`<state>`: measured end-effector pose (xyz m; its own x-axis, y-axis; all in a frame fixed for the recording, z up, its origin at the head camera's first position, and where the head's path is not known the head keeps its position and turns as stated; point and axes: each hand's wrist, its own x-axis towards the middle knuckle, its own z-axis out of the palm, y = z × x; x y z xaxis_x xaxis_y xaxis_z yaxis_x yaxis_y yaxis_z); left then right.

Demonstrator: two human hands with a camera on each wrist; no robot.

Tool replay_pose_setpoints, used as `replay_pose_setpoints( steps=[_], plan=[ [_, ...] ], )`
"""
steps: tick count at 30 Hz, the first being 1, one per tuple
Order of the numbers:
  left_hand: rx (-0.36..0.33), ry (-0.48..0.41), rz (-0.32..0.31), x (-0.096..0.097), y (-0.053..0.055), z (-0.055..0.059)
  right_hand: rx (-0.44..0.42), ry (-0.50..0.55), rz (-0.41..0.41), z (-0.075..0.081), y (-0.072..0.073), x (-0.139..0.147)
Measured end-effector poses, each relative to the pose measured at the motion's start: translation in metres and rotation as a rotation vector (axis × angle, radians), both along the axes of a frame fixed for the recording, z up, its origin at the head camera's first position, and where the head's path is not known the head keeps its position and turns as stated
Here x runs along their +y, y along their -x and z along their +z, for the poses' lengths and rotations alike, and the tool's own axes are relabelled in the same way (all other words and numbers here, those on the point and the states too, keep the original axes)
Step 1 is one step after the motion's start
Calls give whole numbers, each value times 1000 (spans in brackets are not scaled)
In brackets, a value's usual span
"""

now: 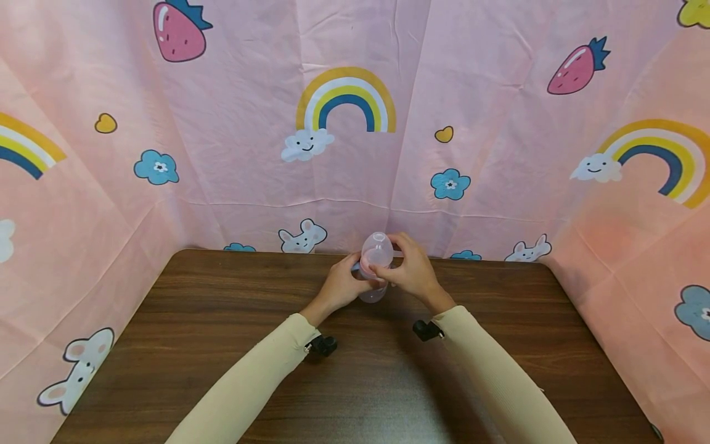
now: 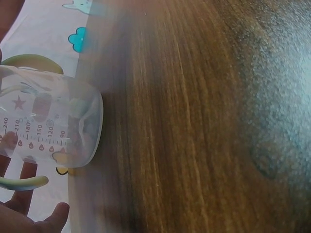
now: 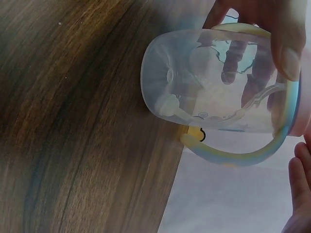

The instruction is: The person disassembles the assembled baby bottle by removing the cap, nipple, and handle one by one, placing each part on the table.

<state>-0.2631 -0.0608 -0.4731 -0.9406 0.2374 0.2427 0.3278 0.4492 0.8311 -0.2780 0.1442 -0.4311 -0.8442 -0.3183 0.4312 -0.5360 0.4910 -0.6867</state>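
A clear baby bottle stands upright near the far edge of the table, between both hands. Its pink collar and clear domed cap are at the top. My left hand holds the bottle's body, thumb in front and fingers behind. At the cap and collar, my right hand grips from the right side. A curved pale handle shows on the bottle's side, and a straw with a white weighted end lies inside. Measuring marks face the left wrist camera.
The dark wood table spreads out in front of the bottle. Pink patterned cloth hangs just behind the table and along both sides. Small black devices are strapped at both wrists, over cream sleeves.
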Motion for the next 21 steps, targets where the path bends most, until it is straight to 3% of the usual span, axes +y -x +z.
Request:
replay_pose_setpoints(
  steps=[12, 21],
  plan=[
    [-35, -11, 3, 0, 0, 0, 8, 2, -13, 6, -1, 2],
    [-31, -21, 4, 0, 1, -1, 64, -3, -29, 7, 0, 2]
  ],
)
